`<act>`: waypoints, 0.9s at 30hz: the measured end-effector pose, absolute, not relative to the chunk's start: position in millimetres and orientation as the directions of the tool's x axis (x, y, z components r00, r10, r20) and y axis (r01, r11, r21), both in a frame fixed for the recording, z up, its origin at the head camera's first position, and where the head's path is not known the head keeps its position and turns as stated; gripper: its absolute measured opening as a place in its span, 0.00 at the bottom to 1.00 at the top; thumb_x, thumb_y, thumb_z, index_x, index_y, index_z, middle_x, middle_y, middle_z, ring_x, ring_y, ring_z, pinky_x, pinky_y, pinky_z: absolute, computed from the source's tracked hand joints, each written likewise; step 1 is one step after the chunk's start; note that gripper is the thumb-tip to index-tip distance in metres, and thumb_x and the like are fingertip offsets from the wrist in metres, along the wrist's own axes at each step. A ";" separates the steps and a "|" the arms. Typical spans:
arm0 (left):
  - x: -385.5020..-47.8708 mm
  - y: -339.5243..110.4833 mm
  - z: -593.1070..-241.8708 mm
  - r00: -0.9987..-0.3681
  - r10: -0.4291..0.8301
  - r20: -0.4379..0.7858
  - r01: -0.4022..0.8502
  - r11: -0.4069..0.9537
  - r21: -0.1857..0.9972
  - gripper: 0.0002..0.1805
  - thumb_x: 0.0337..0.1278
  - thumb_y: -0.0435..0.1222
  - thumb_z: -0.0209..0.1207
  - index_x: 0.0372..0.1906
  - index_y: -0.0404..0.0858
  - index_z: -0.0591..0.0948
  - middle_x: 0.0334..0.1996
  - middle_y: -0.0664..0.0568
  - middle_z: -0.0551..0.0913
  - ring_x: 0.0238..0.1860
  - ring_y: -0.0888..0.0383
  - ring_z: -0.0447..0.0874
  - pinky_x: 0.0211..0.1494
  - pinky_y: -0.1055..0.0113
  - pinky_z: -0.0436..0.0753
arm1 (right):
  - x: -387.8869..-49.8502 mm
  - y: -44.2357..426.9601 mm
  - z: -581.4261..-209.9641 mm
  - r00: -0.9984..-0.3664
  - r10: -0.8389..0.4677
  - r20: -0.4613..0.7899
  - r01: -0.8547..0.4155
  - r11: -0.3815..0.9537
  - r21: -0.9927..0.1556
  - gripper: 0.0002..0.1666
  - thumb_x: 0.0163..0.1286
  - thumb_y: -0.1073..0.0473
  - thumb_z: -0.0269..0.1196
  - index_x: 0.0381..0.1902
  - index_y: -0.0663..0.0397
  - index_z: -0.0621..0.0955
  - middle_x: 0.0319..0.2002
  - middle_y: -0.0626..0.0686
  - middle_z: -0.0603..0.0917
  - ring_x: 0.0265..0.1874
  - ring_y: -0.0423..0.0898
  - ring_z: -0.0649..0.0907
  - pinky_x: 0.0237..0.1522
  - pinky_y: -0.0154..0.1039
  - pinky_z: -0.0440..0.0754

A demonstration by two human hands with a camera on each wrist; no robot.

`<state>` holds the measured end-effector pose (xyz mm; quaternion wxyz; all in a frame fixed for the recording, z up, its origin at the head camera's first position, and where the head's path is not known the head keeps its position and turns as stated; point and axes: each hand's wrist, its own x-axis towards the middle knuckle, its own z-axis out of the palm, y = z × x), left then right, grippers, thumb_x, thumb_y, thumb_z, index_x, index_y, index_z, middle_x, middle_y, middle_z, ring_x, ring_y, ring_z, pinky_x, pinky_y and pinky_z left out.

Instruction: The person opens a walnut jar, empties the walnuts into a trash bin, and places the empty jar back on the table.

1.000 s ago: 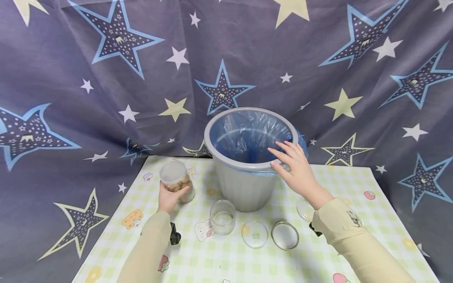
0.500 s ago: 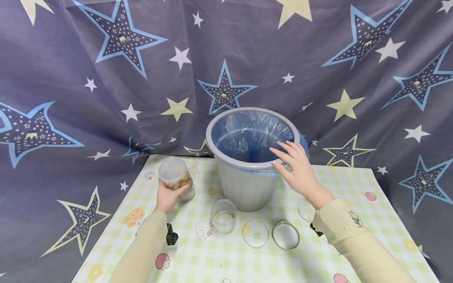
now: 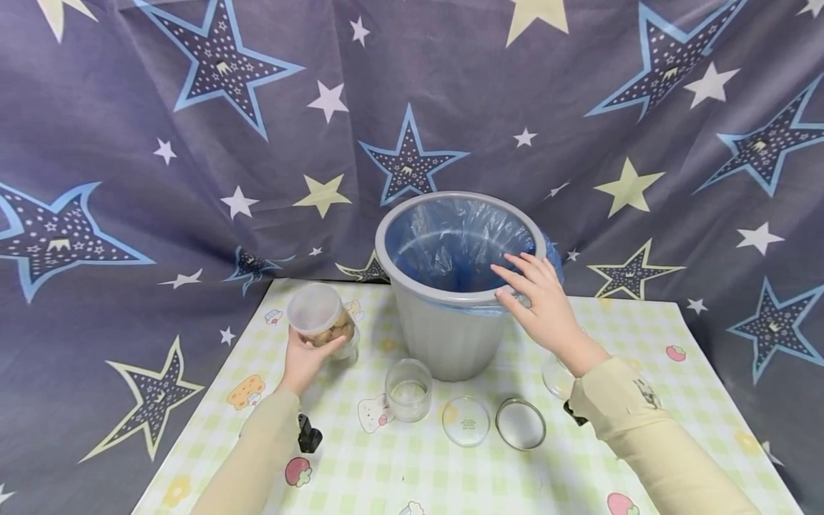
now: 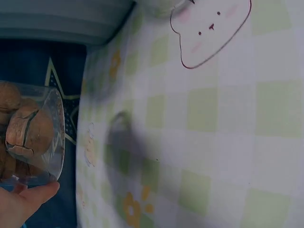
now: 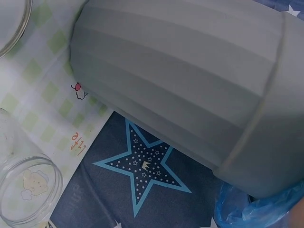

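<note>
My left hand (image 3: 307,357) grips a clear jar of walnuts (image 3: 337,330) at the table's left side. The jar's top looks frosted white. In the left wrist view, the brown walnuts (image 4: 31,130) show through the jar's wall, and a thumb lies along its edge. A grey trash bin (image 3: 450,332), lined with a blue plastic bag (image 3: 444,247), stands at the back middle. My right hand (image 3: 537,304) is at the bin's right front rim with fingers spread and fairly straight. Mostly out of the right wrist view, that hand shows only a sliver beside the blue bag (image 5: 256,204).
In front of the bin stands a clear jar (image 3: 408,392). Right of it lie a clear round lid (image 3: 466,422) and a metal-rimmed lid (image 3: 520,424). Another clear glass item (image 3: 556,378) is partly hidden by the right sleeve. A star-patterned curtain (image 3: 270,164) hangs behind the table.
The jar of walnuts in my left hand has shifted slightly and looks a little raised and tilted. My right hand stays at the bin's rim.
</note>
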<state>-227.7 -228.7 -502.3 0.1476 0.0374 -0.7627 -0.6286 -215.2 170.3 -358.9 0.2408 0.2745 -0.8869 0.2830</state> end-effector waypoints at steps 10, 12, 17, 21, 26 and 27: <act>-213.5 -223.2 -487.5 -0.965 -0.192 0.177 0.132 0.229 0.964 0.52 0.40 0.29 0.72 0.70 0.35 0.53 0.64 0.40 0.64 0.66 0.48 0.61 0.72 0.51 0.58 | -216.0 169.1 -360.1 -0.729 -0.350 0.589 -0.630 0.679 -0.377 0.24 0.69 0.52 0.57 0.60 0.54 0.77 0.63 0.62 0.72 0.67 0.64 0.63 0.69 0.65 0.46; -209.7 -221.6 -483.1 -0.969 -0.177 0.174 0.129 0.239 0.962 0.51 0.39 0.29 0.72 0.69 0.34 0.53 0.64 0.40 0.64 0.65 0.47 0.62 0.70 0.51 0.62 | -216.3 168.6 -360.4 -0.727 -0.349 0.591 -0.632 0.677 -0.377 0.24 0.69 0.52 0.57 0.60 0.54 0.77 0.63 0.62 0.72 0.67 0.64 0.63 0.69 0.65 0.46; -200.4 -217.9 -471.7 -0.976 -0.127 0.175 0.140 0.248 0.959 0.50 0.37 0.27 0.72 0.68 0.35 0.55 0.62 0.42 0.66 0.61 0.51 0.66 0.65 0.52 0.69 | -216.4 168.2 -361.0 -0.723 -0.346 0.599 -0.633 0.678 -0.373 0.23 0.69 0.52 0.57 0.60 0.54 0.77 0.63 0.61 0.72 0.67 0.64 0.63 0.69 0.65 0.46; -193.5 -214.3 -463.2 -0.973 -0.098 0.207 0.178 0.243 0.953 0.51 0.33 0.25 0.72 0.68 0.35 0.57 0.61 0.42 0.67 0.60 0.52 0.67 0.66 0.53 0.68 | -216.3 168.5 -361.4 -0.718 -0.340 0.608 -0.634 0.680 -0.369 0.23 0.69 0.53 0.57 0.59 0.55 0.77 0.63 0.62 0.72 0.66 0.64 0.64 0.69 0.65 0.46; -184.4 -208.5 -454.0 -0.968 -0.073 0.242 0.216 0.260 0.941 0.53 0.30 0.25 0.73 0.68 0.34 0.58 0.62 0.40 0.68 0.61 0.47 0.67 0.68 0.49 0.64 | -216.7 169.1 -360.7 -0.725 -0.339 0.599 -0.630 0.677 -0.380 0.24 0.70 0.52 0.57 0.60 0.56 0.76 0.63 0.63 0.72 0.66 0.64 0.63 0.69 0.66 0.46; -182.9 -207.3 -452.6 -0.967 -0.067 0.246 0.220 0.264 0.939 0.53 0.29 0.25 0.73 0.68 0.34 0.58 0.62 0.39 0.68 0.61 0.46 0.67 0.68 0.48 0.63 | -216.8 169.2 -360.2 -0.730 -0.339 0.594 -0.628 0.676 -0.386 0.24 0.70 0.52 0.56 0.61 0.56 0.76 0.63 0.63 0.72 0.66 0.64 0.63 0.69 0.65 0.46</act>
